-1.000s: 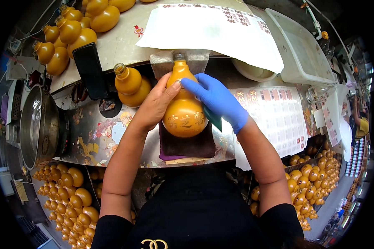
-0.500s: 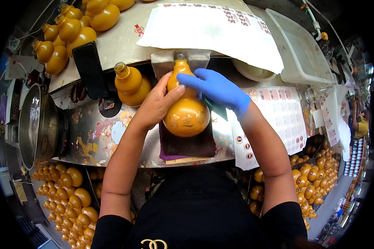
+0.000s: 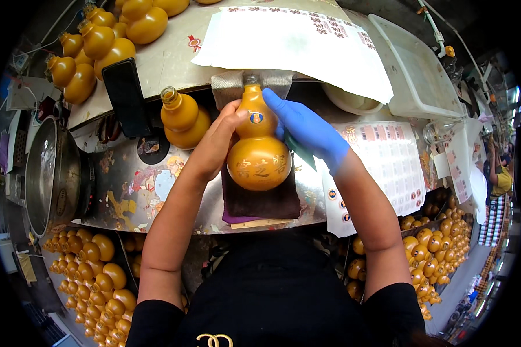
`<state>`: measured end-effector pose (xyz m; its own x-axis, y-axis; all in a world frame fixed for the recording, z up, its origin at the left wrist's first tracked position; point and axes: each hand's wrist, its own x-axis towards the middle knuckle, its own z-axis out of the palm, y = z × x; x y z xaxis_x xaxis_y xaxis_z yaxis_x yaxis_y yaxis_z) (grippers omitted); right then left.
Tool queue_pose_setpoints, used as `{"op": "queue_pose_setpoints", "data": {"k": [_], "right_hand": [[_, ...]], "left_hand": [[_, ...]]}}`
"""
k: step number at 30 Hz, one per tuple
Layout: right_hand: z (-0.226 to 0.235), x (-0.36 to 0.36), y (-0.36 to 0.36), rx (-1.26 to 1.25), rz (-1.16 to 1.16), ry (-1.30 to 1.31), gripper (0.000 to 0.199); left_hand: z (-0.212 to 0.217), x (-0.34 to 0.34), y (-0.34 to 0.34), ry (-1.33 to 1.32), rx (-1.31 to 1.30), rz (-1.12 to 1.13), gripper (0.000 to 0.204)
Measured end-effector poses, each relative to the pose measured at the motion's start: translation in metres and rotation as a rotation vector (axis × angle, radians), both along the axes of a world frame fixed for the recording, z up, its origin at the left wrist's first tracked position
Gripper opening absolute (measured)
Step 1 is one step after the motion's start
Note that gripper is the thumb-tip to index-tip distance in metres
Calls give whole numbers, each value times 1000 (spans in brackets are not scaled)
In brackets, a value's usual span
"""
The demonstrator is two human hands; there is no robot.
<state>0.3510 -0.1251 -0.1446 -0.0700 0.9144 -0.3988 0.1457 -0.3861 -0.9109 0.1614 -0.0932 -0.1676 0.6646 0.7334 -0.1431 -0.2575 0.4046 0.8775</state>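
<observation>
A gourd-shaped amber bottle lies on a dark folded cloth, its glass mouth pointing away from me. Gold characters mark its lower bulb. A small round blue-and-orange sticker sits on the upper bulb. My bare left hand grips the bottle's left side, thumb near the sticker. Along the right side curves my right hand, in a blue glove, its thumb raised off the sticker. From under its palm sticks a dark green flat piece; its fingertips are partly hidden.
A second amber bottle stands to the left, near a phone on a stand. A metal pan is farther left. Sticker sheets lie at right, below a white paper and a plastic tub. Many bottles fill both lower sides.
My right thumb has lifted off the upper bulb, and the gloved hand has shifted slightly right. The round sticker there now shows. The bottle and my left hand have barely moved.
</observation>
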Motion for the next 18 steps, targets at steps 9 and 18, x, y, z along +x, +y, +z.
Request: {"op": "queue_pose_setpoints", "data": {"k": [9,18], "right_hand": [[-13,-2,-9,153,-1,-16,57],[-11,-3,-9,66,-27,182,61]], "left_hand": [[3,4,-4,205,146,18,53],[-12,-5,8,63,85,-47,50]]}}
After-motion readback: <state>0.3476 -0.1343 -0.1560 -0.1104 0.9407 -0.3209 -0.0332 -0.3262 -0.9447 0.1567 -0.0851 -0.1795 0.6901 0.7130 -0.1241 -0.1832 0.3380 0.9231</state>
